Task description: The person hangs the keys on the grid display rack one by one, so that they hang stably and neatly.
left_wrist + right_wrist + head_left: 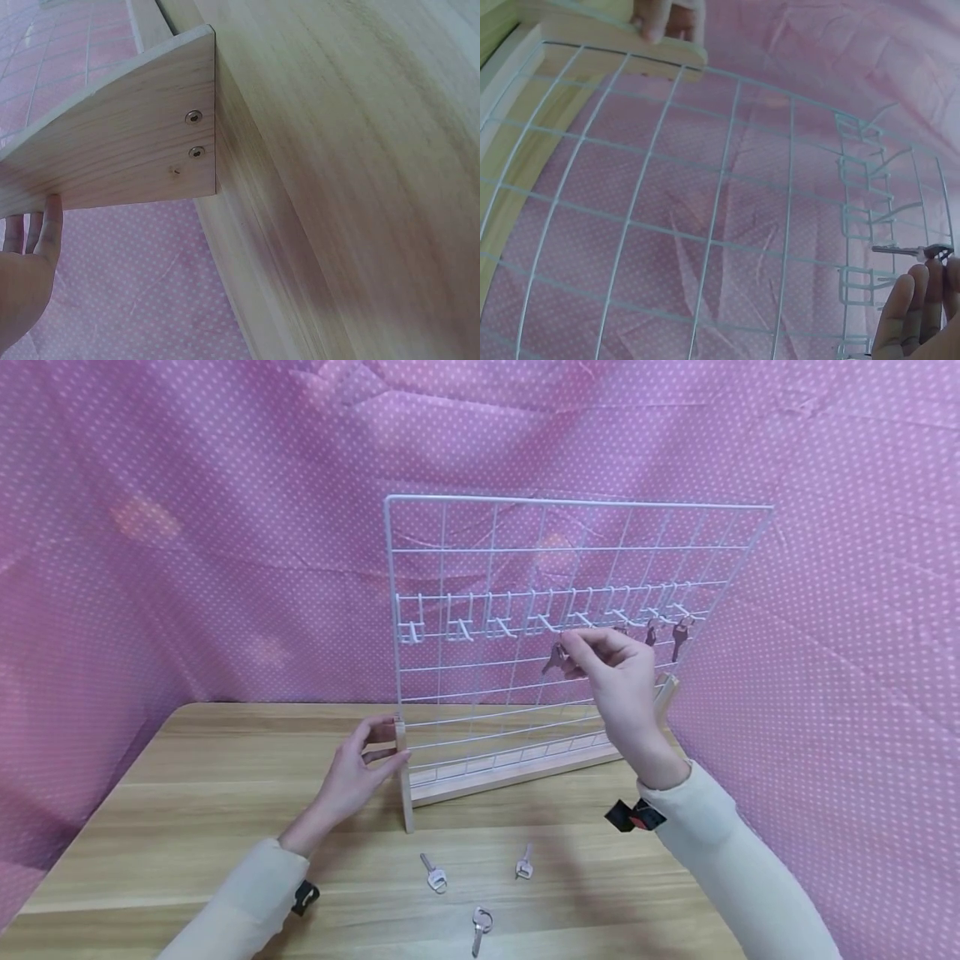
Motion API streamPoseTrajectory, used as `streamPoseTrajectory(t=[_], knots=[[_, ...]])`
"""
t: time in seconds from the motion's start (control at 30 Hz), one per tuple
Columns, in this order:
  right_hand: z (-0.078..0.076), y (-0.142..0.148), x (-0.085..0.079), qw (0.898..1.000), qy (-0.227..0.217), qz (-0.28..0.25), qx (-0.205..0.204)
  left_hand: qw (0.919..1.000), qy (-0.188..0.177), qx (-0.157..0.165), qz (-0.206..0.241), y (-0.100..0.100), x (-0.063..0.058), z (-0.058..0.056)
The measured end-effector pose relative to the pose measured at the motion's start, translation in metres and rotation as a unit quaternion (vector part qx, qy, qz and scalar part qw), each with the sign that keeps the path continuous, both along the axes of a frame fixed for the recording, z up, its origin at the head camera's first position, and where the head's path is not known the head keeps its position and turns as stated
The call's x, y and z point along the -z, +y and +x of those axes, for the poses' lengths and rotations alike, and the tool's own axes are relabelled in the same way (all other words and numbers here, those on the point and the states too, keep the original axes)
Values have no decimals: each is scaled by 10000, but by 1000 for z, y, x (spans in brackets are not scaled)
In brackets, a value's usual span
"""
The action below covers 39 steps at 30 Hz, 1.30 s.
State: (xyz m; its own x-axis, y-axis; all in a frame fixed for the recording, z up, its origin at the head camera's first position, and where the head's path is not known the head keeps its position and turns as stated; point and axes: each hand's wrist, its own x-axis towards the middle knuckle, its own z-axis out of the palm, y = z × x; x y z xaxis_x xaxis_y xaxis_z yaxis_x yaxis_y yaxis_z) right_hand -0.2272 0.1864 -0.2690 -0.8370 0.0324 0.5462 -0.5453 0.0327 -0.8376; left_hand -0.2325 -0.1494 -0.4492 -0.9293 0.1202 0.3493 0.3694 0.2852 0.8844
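Observation:
My right hand (pixel 621 687) pinches a small metal key (pixel 553 658) at its ring end, close to the white hooks (pixel 546 624) on a wire grid rack (pixel 480 668). In the right wrist view the key (pixel 900 250) points sideways beside the hooks. At the rack's left end, my left hand (pixel 358 774) grips the wooden side panel (pixel 403 777) between thumb and fingers. Other keys hang from the right-hand hooks, among them a key (pixel 679 641) at the far right; my right hand partly hides this group.
Three keys lie on the wooden table in front of the rack: a left key (pixel 436 875), a right key (pixel 524 863) and a nearer key (pixel 481 929). Pink dotted cloth (pixel 262 568) hangs behind and around the table (pixel 187 827).

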Motion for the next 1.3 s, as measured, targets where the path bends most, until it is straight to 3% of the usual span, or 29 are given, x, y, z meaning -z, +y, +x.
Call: streamPoseTrajectory(t=[0.27,0.53,0.7,0.9,1.0,1.1,1.3], knots=[[-4,-7,3,9987,-24,-440,268,10000,-8,-19,16,0,0,1],[-12,-10,10,9971,-123,-722,227,9999,-103,-41,-53,0,1,2],[-9,-7,17,9986,-70,-385,345,10000,-69,-41,-47,0,1,2],[-1,6,41,9963,182,636,554,10000,-47,-28,-40,0,1,3],[5,12,55,9885,521,1327,507,10000,-68,-48,-55,0,2,2],[8,17,71,9747,1154,1889,324,9999,-83,-61,-61,0,2,1],[10,28,107,9283,2388,2848,-156,9999,-116,-45,-54,0,2,0]])
